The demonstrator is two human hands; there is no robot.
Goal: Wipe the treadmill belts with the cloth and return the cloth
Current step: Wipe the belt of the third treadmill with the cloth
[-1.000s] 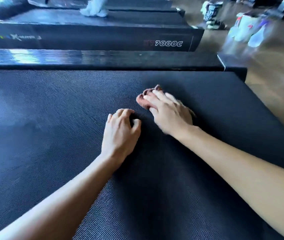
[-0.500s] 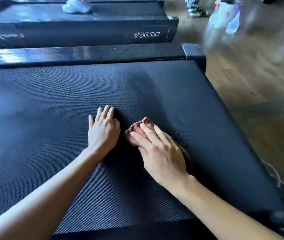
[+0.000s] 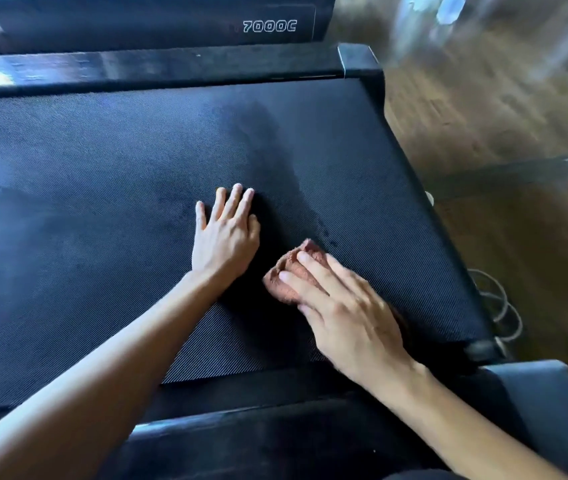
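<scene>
Dragged nearer and rightward since a second ago, towards the near right corner of the treadmill belt [image 3: 102, 209]: right grip [image 3: 348, 313], fingers flat, pressing rather than clutching the cloth [image 3: 291, 275]. Best kept flat, pressure even, strokes overlapping, wad tucked under the palm. Rust-brown, bunched, terry-textured, poking out beyond the fingertips. Just beyond, left grip [image 3: 225, 237] spread open, braced on the same belt. Farther off, a darker smear [image 3: 268, 140].

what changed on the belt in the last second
The right hand drew the cloth back along the belt toward the person, the left hand following, its fingers uncurling to lie flat. Unchanged: right hand presses the cloth, left hand holds nothing.
</scene>
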